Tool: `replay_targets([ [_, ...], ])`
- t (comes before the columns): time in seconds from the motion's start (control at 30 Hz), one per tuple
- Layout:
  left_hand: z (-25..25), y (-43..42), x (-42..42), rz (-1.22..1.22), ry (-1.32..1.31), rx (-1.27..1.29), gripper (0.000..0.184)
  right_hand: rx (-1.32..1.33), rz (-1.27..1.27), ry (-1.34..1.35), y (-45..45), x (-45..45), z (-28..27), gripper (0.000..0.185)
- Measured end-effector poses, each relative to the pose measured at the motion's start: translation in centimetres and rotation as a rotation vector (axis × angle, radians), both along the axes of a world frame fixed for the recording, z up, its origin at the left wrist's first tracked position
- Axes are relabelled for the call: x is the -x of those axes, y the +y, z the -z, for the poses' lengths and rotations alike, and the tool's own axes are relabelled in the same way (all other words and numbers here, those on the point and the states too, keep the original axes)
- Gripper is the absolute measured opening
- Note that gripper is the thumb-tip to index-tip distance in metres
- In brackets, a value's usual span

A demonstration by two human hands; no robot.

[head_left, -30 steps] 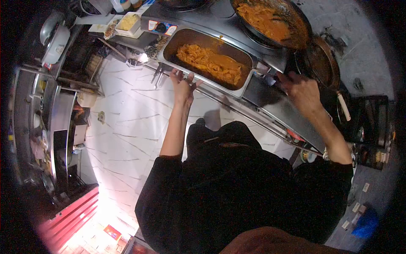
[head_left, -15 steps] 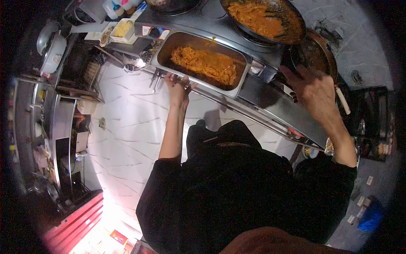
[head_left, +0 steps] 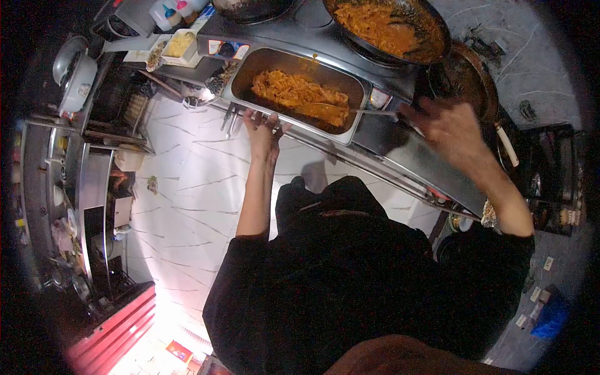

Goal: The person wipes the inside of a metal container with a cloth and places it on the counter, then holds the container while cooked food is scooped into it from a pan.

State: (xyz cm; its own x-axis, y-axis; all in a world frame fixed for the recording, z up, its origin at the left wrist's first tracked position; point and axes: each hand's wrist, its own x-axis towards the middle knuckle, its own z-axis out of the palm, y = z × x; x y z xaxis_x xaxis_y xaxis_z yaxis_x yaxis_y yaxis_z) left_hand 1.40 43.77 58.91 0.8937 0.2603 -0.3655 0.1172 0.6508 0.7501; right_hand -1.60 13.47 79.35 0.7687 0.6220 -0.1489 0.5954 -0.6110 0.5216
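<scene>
The left hand sets parted fingers against the near side of the steel tray, which holds orange food. Right of the tray, the blurred right hand grips a thin metal utensil reaching into that food. Beyond the tray's right end sits a wok; beyond its left, a white tub.

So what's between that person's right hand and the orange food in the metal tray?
In the head view, a thin metal utensil runs from the right hand into the metal tray, toward the orange food.
</scene>
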Motion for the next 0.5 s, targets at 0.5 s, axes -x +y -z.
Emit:
replay_targets([
  [0.5,0.8,0.3,-0.2,0.027,-0.024,0.002,0.048,0.104,0.037,0.140,1.5,-0.3,-1.9,0.043],
])
